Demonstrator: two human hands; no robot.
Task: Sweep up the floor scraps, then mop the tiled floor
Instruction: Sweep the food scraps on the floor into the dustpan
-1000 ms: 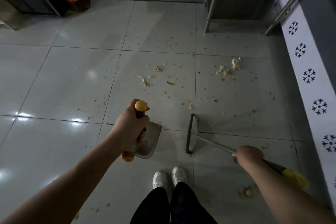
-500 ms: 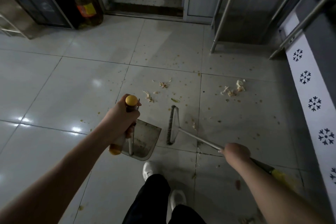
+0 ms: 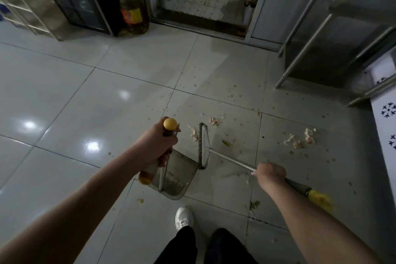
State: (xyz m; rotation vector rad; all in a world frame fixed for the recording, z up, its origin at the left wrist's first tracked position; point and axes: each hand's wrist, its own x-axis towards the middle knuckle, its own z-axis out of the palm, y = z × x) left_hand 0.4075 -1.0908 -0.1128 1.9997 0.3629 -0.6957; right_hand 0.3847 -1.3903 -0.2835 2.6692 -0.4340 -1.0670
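at frame centre, left hand [image 3: 157, 142] grips the dustpan [image 3: 177, 174] handle; right hand [image 3: 270, 174] grips the broom [image 3: 203, 146] shaft. sweeping step, apparently; next, draw the scraps [image 3: 194, 133] into the dustpan.

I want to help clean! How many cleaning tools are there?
2: dustpan in the left hand, broom in the right hand beside it. Others may be hidden.
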